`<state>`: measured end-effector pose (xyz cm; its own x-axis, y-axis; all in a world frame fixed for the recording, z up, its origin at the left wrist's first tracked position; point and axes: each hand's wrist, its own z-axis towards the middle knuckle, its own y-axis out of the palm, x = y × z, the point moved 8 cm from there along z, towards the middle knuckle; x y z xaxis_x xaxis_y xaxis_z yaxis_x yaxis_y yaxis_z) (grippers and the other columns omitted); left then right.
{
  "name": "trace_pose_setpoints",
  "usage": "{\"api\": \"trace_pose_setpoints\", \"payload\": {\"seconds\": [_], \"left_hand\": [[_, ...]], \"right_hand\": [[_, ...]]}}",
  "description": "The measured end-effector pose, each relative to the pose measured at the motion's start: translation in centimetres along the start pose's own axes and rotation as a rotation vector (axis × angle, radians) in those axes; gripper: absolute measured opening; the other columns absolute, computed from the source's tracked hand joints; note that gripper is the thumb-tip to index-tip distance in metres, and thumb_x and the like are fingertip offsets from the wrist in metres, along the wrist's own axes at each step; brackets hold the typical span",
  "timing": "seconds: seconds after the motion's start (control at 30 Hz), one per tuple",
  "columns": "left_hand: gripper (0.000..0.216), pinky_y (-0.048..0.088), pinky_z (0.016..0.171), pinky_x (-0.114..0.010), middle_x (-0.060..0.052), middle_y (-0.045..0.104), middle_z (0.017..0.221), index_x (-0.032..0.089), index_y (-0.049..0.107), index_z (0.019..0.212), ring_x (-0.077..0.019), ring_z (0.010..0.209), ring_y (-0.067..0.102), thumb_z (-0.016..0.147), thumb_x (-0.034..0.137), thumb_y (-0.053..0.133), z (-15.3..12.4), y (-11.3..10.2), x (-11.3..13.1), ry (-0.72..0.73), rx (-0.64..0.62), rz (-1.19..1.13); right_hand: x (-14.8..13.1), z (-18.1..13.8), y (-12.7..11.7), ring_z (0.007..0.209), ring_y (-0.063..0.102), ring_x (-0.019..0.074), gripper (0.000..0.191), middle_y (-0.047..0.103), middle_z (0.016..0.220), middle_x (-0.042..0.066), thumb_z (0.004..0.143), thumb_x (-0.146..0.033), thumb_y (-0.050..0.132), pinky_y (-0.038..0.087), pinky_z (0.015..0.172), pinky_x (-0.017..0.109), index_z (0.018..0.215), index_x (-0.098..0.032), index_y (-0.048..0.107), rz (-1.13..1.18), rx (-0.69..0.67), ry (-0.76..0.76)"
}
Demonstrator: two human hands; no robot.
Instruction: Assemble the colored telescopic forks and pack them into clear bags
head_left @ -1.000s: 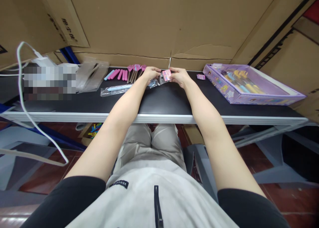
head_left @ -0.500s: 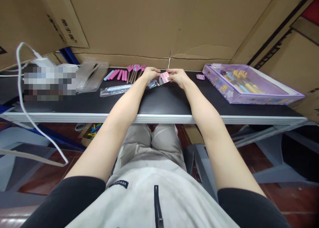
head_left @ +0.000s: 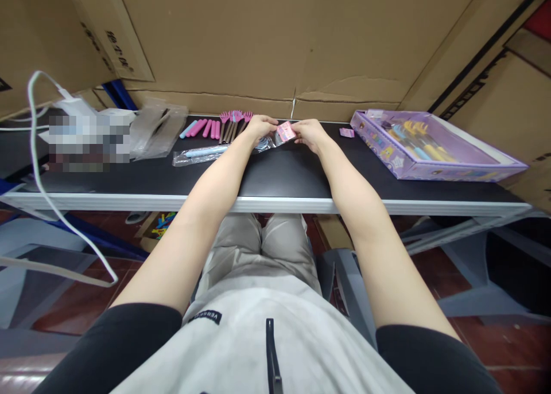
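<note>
A clear plastic bag [head_left: 178, 158] lies across the black tabletop with a light-blue-handled item [head_left: 202, 152] inside; its blue far end shows by my left hand. My left hand [head_left: 260, 129] is closed on the right end of this bag, partly covering it. Between both hands sits a small pink printed label [head_left: 286, 131] at the bag's end. My right hand [head_left: 309, 133] pinches the label's right edge with thumb and fingers. Beyond my left forearm lie pink claw-shaped heads on brown shafts [head_left: 232, 125], beside several pink and blue handles [head_left: 206, 128].
At right stands a purple open-topped box [head_left: 451, 170] holding yellow and blue claw-headed pieces [head_left: 419, 141]. Another small label [head_left: 346, 132] lies left of it. Flat clear bags [head_left: 157, 133] and a white cable [head_left: 37, 170] are at left. Cardboard walls [head_left: 224, 44] close off the back.
The right hand's fingers have shifted slightly on the pink label, which shows a little more of its face. The bag and left hand stay almost in place.
</note>
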<state>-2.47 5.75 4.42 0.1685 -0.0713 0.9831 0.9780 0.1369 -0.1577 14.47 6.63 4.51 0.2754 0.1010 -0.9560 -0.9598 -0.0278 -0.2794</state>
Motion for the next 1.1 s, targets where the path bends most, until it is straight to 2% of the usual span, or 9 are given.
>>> {"api": "trace_pose_setpoints", "payload": {"seconds": [0.17,0.47,0.63,0.9,1.1], "left_hand": [[0.024,0.057,0.092,-0.032,-0.006,0.076,0.083,0.012,0.076,0.088,-0.0211,0.091,0.073,0.073,-0.005,0.07,0.2,0.1,-0.2,-0.002,-0.004,0.002],[0.025,0.056,0.085,-0.029,-0.001,0.07,0.072,0.013,0.077,0.091,-0.0151,0.074,0.065,0.075,-0.004,0.068,0.2,0.2,-0.2,0.011,-0.018,0.008],[0.03,0.055,0.086,-0.031,-0.002,0.071,0.076,0.012,0.08,0.095,-0.0183,0.08,0.069,0.07,-0.003,0.071,0.2,0.2,-0.3,0.012,-0.033,0.016],[0.034,0.056,0.095,-0.034,-0.005,0.075,0.083,0.012,0.081,0.1,-0.0201,0.089,0.072,0.07,-0.001,0.072,0.2,0.1,-0.3,0.02,-0.06,0.001],[0.032,0.056,0.094,-0.035,-0.004,0.074,0.08,0.012,0.081,0.098,-0.021,0.089,0.072,0.069,-0.002,0.075,0.2,0.3,-0.4,0.011,-0.069,0.003]], "right_hand": [[-0.7,-1.3,0.1,0.059,0.056,0.0088,0.026,0.062,0.064,0.001,0.088,0.001,0.073,0.054,0.066,0.021,0.069,-0.014,0.063,-0.02,0.024,0.039],[-0.7,-1.1,0.1,0.059,0.054,0.0082,0.026,0.06,0.06,0.0,0.086,0.003,0.071,0.047,0.058,0.018,0.069,-0.014,0.063,-0.01,0.021,0.027],[-0.9,-1.4,0.0,0.06,0.055,0.0086,0.024,0.061,0.06,0.0,0.082,0.004,0.073,0.05,0.063,0.019,0.069,-0.014,0.064,-0.03,0.02,0.017],[-0.8,-1.5,0.1,0.06,0.056,0.0086,0.026,0.063,0.062,0.0,0.082,0.002,0.075,0.047,0.062,0.019,0.069,-0.015,0.062,-0.019,0.02,0.024],[-0.5,-1.3,0.6,0.059,0.054,0.0091,0.023,0.062,0.064,0.001,0.091,-0.006,0.075,0.046,0.06,0.019,0.073,-0.016,0.063,-0.038,0.013,0.033]]}}
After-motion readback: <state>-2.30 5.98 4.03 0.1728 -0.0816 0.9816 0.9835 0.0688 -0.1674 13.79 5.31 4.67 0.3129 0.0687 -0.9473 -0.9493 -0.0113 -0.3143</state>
